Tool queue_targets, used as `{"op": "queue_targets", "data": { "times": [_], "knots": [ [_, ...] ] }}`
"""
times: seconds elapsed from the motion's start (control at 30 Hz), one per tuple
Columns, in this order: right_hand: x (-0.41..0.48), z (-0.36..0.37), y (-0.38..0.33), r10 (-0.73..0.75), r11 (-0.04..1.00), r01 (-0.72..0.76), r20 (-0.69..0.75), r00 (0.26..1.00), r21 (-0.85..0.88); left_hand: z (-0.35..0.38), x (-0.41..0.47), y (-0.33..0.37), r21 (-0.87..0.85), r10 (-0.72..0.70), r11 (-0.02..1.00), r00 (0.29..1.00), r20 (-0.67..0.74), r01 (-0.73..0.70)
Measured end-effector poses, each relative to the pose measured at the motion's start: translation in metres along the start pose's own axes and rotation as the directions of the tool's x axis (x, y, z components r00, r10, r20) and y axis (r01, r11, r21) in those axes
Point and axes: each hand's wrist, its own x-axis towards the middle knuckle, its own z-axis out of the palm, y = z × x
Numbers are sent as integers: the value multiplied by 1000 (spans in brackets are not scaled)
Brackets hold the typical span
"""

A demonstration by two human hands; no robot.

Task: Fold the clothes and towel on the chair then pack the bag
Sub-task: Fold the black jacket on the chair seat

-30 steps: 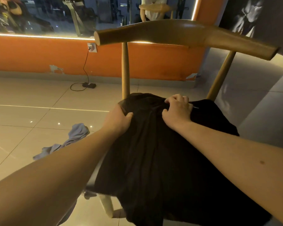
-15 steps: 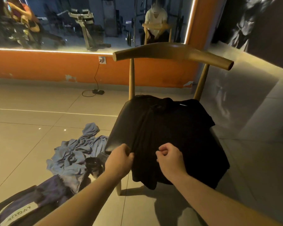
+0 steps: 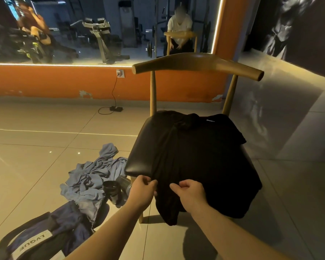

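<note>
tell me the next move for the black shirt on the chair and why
Probably let go and fold the right side of the black shirt inward. Its left edge runs straight along the chair seat to where the left hand and right hand pinch it, while the right side and sleeve spill over the seat's edge.

I have the chair point(image 3: 195, 61) at centre right of the frame, backrest toward the top. The shirt point(image 3: 204, 156) lies on its seat and hangs over the near edge. My left hand point(image 3: 143, 191) and right hand point(image 3: 190, 193) are side by side at that edge, lower centre, both pinching the shirt. Left of the chair, the towel point(image 3: 88, 182) lies on the floor, with a bottle point(image 3: 113, 191) between it and the chair leg. The bag point(image 3: 34, 241) fills the lower left corner, touching the towel. The mirror point(image 3: 68, 34) spans the upper left, a socket point(image 3: 120, 73) just below it.
</note>
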Motion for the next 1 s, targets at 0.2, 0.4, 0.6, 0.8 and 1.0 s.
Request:
{"op": "queue_targets", "data": {
  "times": [0.2, 0.4, 0.6, 0.8, 1.0],
  "knots": [
    [-8, -20, -14, -106, 994, 105, 73, 992, 17, -2, 4, 4, 54, 32, 998, 999, -25, -31],
    [-3, -37, 6, -104, 994, 104, -9, 995, -20, -3, 5, 4, -10, -2, 1000, 1000, -15, 2],
    [1, -33, 23, -33, 999, 34, 43, 999, -32, 2, -7, 1, 9, -75, 997, 975, 209, 75],
    [0, -35, 25, -73, 995, 85, 174, 982, -60, -1, -13, -9, 65, -62, 997, 967, 245, 47],
    [-8, -33, 35, -31, 990, 67, 267, 963, -126, -12, -10, -24, 224, -106, 973, 961, 257, 47]
  ]
}}
